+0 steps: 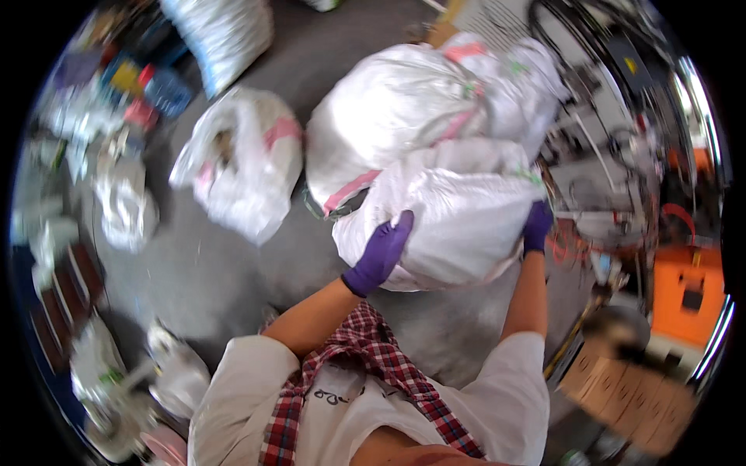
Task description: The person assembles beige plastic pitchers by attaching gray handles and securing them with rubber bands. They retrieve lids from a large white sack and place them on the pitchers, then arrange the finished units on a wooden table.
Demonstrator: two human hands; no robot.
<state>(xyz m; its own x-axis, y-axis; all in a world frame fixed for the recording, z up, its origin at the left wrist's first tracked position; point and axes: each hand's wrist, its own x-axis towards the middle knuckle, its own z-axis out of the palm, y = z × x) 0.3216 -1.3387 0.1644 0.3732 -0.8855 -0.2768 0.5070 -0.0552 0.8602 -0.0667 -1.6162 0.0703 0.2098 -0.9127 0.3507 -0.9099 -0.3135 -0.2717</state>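
Checked apron (284, 412) foremost | white sack (470, 225) just in front of bulging sacks (392, 101) | left hand (383, 250), part-closed, grips its left side; right hand (537, 227), curled, its right end | grip apparently made, release not yet.

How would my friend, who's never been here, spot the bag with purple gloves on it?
On the grey floor, find the pile of bulging white sacks right of the middle. Take the plump white sack nearest the person. Unlike its neighbours, it's held by the purple-gloved left hand and right hand.
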